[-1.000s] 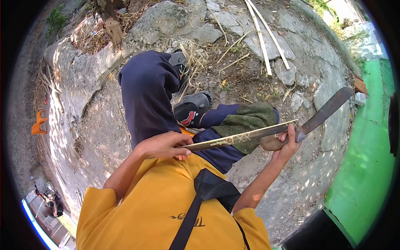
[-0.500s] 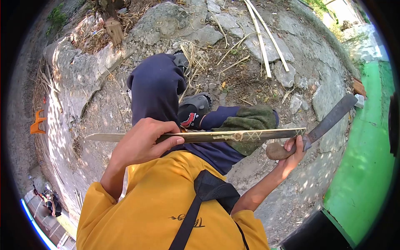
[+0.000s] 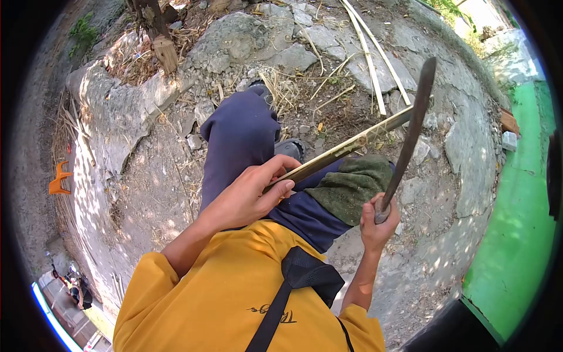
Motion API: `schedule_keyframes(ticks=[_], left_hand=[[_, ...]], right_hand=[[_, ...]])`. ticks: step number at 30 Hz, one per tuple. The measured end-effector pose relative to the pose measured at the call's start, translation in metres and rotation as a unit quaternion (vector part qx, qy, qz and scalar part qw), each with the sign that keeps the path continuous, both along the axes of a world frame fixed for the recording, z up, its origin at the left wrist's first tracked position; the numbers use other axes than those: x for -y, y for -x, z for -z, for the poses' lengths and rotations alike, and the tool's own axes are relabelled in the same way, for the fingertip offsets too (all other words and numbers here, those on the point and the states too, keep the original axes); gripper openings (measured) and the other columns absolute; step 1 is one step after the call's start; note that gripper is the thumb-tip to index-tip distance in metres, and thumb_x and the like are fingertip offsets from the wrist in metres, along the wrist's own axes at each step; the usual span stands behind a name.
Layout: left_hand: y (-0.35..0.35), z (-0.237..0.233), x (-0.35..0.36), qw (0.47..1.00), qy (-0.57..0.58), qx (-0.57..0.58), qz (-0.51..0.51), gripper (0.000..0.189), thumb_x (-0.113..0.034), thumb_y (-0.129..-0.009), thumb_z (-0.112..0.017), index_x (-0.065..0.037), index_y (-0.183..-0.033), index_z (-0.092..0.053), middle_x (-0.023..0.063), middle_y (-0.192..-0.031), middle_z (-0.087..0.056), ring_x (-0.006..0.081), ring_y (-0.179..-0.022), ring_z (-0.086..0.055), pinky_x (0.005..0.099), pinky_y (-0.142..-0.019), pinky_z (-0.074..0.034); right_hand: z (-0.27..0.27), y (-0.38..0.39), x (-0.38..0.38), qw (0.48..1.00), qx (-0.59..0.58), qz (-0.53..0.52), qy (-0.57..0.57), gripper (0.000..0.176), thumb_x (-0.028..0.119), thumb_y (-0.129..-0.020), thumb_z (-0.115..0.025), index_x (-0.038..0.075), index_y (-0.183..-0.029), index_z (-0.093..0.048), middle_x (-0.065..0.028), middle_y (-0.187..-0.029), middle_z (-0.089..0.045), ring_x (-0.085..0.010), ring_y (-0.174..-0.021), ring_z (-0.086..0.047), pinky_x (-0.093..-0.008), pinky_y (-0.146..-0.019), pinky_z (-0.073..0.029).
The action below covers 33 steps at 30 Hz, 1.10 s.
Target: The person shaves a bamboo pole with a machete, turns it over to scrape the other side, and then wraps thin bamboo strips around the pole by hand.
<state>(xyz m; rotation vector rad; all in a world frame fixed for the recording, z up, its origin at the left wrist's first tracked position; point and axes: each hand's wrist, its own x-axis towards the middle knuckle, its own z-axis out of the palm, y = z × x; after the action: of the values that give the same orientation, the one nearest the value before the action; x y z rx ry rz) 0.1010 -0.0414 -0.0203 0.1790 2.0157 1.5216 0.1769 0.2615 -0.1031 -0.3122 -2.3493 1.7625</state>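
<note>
My left hand is closed around the near end of a split bamboo strip, thumb on one side and fingers on the other. The strip slants up to the right, its pale cut edge uppermost and its darker face below. In my right hand is a machete, gripped by its handle with the dark blade pointing upward. That blade overlaps the strip's far end in this view. Under the strip, a green cloth lies over my right leg, and dark trousers cover my bent left leg.
Two long pale bamboo strips lie on the broken concrete ahead. A cut wooden stump stands at upper left. An orange plastic object sits far left, and a green painted strip of ground runs along the right.
The bamboo strip has swung from level to slanting up rightward. My right hand has moved left and turned the machete more upright, its blade apart from where it was, higher now.
</note>
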Motion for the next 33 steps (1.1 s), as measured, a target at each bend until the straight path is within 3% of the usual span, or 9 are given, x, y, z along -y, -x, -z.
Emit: schedule_keyframes(ticks=[1, 2, 7, 15, 20, 24, 27, 30, 33], left_hand=[[-0.002, 0.012, -0.003, 0.998, -0.024, -0.041, -0.030, 0.019, -0.011, -0.109, -0.057, 0.001, -0.123, -0.059, 0.0122, -0.083, -0.066, 0.0218, -0.070, -0.067, 0.0382, -0.066, -0.052], [-0.001, 0.023, -0.001, 0.996, 0.015, -0.088, -0.005, 0.021, -0.009, -0.108, -0.058, 0.003, -0.124, -0.061, 0.0152, -0.087, -0.068, 0.0248, -0.077, -0.070, 0.0377, -0.071, -0.054], [-0.003, 0.021, -0.005, 0.996, 0.005, -0.079, -0.042, 0.020, -0.007, -0.105, -0.062, 0.006, -0.120, -0.065, 0.0195, -0.093, -0.072, 0.0292, -0.083, -0.072, 0.0385, -0.076, -0.056], [-0.009, 0.030, -0.002, 0.983, 0.023, -0.178, -0.039, 0.024, -0.006, -0.103, -0.065, 0.008, -0.123, -0.066, 0.0226, -0.100, -0.073, 0.0308, -0.087, -0.075, 0.0386, -0.078, -0.058], [-0.007, 0.016, -0.003, 0.997, 0.015, -0.053, -0.046, 0.027, -0.006, -0.102, -0.066, 0.009, -0.125, -0.065, 0.0211, -0.102, -0.074, 0.0273, -0.088, -0.077, 0.0371, -0.078, -0.059], [-0.007, 0.022, -0.004, 0.994, 0.012, -0.092, -0.052, 0.026, -0.006, -0.103, -0.065, 0.009, -0.125, -0.065, 0.0192, -0.099, -0.074, 0.0241, -0.087, -0.076, 0.0357, -0.078, -0.059], [-0.010, 0.020, -0.003, 0.992, 0.011, -0.114, -0.052, 0.026, -0.006, -0.104, -0.065, 0.009, -0.125, -0.065, 0.0176, -0.096, -0.073, 0.0220, -0.085, -0.075, 0.0346, -0.077, -0.059], [-0.010, 0.010, -0.003, 0.997, 0.019, -0.051, -0.046, 0.024, -0.006, -0.104, -0.064, 0.008, -0.123, -0.065, 0.0165, -0.092, -0.071, 0.0213, -0.082, -0.074, 0.0344, -0.076, -0.059], [-0.012, 0.010, -0.007, 0.998, -0.003, 0.000, -0.057, 0.023, -0.005, -0.104, -0.063, 0.008, -0.123, -0.065, 0.0161, -0.090, -0.071, 0.0215, -0.080, -0.073, 0.0351, -0.075, -0.058]], right_hand=[[0.000, -0.001, 0.008, 0.990, 0.003, -0.062, -0.129, 0.038, 0.030, -0.090, -0.086, 0.003, -0.101, -0.062, -0.0074, -0.073, -0.067, -0.0173, -0.060, -0.066, -0.0302, -0.057, -0.051], [-0.001, -0.002, 0.018, 0.990, 0.003, -0.058, -0.128, 0.038, 0.030, -0.090, -0.086, 0.003, -0.101, -0.062, -0.0074, -0.073, -0.067, -0.0173, -0.060, -0.066, -0.0302, -0.057, -0.051], [0.005, 0.001, 0.052, 0.964, -0.031, -0.168, -0.206, 0.044, 0.035, -0.081, -0.092, 0.004, -0.100, -0.067, -0.0128, -0.075, -0.070, -0.0348, -0.065, -0.072, -0.0397, -0.058, -0.055], [0.000, 0.024, 0.046, 0.956, -0.032, -0.169, -0.237, 0.055, 0.051, -0.080, -0.090, 0.005, -0.101, -0.067, -0.0133, -0.072, -0.067, -0.0357, -0.065, -0.071, -0.0409, -0.058, -0.054], [-0.005, 0.030, 0.043, 0.968, -0.011, -0.143, -0.206, 0.056, 0.050, -0.080, -0.090, 0.004, -0.103, -0.067, -0.0153, -0.075, -0.068, -0.0374, -0.067, -0.070, -0.0419, -0.060, -0.054], [-0.006, 0.028, 0.044, 0.953, -0.051, -0.187, -0.232, 0.055, 0.049, -0.081, -0.090, 0.004, -0.102, -0.068, -0.0149, -0.077, -0.070, -0.0361, -0.067, -0.071, -0.0415, -0.060, -0.055], [-0.009, 0.037, 0.042, 0.960, -0.042, -0.149, -0.235, 0.051, 0.045, -0.082, -0.089, 0.003, -0.101, -0.067, -0.0146, -0.076, -0.069, -0.0352, -0.067, -0.072, -0.0412, -0.060, -0.055], [-0.010, 0.050, 0.034, 0.974, 0.028, -0.080, -0.212, 0.047, 0.041, -0.084, -0.088, 0.003, -0.102, -0.067, -0.0149, -0.074, -0.068, -0.0354, -0.066, -0.071, -0.0412, -0.060, -0.054], [-0.016, 0.051, 0.037, 0.976, 0.006, -0.106, -0.188, 0.044, 0.038, -0.084, -0.088, 0.003, -0.100, -0.067, -0.0150, -0.072, -0.066, -0.0358, -0.064, -0.070, -0.0409, -0.059, -0.053]])
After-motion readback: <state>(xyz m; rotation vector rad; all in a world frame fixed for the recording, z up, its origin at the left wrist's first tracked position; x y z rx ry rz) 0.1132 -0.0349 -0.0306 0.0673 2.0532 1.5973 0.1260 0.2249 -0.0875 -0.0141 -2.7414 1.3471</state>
